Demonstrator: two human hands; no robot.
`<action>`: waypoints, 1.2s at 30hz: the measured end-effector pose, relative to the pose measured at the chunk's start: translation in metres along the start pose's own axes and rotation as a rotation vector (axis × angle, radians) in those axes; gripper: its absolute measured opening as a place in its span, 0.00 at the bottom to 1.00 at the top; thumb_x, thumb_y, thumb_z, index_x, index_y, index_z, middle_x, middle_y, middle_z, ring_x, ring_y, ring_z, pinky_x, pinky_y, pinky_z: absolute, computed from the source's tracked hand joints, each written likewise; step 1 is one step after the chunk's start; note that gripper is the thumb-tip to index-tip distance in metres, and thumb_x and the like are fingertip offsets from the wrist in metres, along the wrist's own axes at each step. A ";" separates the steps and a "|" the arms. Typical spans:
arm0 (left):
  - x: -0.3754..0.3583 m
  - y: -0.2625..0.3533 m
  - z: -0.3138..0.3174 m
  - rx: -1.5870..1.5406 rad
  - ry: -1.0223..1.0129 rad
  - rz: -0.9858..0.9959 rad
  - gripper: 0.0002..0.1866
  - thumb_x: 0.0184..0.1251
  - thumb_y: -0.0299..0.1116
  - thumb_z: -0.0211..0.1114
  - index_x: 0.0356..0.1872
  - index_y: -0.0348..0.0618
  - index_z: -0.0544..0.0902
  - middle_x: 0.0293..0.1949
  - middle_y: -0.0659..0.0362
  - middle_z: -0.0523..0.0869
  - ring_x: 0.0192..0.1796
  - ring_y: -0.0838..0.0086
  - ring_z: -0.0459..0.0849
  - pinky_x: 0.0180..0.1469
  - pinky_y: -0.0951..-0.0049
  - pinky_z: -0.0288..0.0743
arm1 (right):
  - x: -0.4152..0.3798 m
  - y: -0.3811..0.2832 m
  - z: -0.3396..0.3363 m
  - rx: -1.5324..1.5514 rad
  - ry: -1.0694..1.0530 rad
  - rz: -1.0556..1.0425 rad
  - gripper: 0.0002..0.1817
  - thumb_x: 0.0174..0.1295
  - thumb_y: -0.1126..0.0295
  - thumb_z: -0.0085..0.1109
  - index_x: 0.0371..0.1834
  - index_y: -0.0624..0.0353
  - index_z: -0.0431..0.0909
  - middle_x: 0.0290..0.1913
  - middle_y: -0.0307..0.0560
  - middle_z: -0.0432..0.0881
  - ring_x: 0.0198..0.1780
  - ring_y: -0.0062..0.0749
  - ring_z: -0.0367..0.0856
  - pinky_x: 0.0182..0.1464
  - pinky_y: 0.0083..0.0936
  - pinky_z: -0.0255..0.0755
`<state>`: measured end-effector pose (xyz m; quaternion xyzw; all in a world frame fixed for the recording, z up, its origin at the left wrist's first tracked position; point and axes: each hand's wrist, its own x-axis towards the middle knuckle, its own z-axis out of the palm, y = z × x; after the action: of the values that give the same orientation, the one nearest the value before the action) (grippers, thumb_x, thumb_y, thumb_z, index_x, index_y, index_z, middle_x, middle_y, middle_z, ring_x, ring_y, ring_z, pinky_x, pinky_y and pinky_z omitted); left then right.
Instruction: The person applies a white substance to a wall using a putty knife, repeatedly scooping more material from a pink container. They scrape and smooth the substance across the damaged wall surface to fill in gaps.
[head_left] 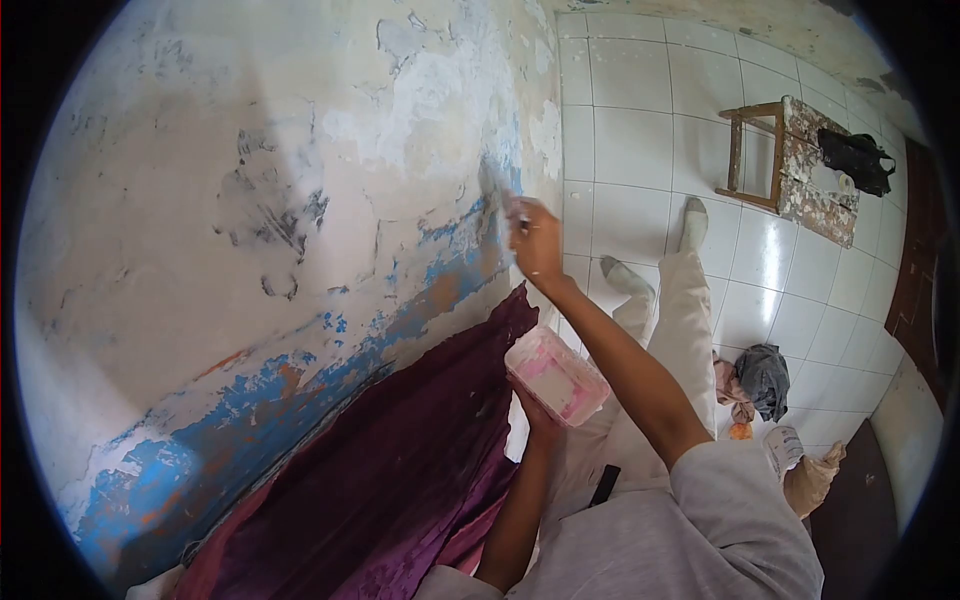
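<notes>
Beneath a pink-smeared plastic tub [557, 376] holding whitish paste is my left hand [540, 412], its fingers wrapped at the tub's near side. Up against the wall, my right hand [536, 240] is closed on a tool [507, 203] whose blade is blurred and hard to make out. The wall [420, 150] there is patchy white, with peeling blue paint [260, 390] along its lower part. Just below the tool, the top corner of a dark purple cloth [400, 450] hangs along the wall.
A paint-spattered wooden stool [815, 205] with a black bag [856, 160] on it stands on the white tiled floor [630, 150]. Crumpled cloths [762, 382], a white container [783, 447] and a brown bag [815, 480] lie to the right of my legs.
</notes>
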<state>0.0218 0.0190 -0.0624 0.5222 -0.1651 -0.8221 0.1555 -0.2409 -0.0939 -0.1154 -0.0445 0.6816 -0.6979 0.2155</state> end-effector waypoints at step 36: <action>0.002 0.015 0.015 0.039 0.043 0.013 0.44 0.74 0.76 0.38 0.80 0.58 0.60 0.75 0.59 0.68 0.75 0.59 0.69 0.76 0.47 0.65 | 0.091 -0.061 0.002 -0.226 -0.109 0.068 0.14 0.57 0.67 0.61 0.26 0.70 0.81 0.27 0.66 0.85 0.31 0.57 0.88 0.37 0.44 0.79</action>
<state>0.0089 0.0059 -0.0518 0.5416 -0.1813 -0.8063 0.1543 -0.3373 -0.1296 -0.0771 -0.0833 0.7442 -0.6056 0.2693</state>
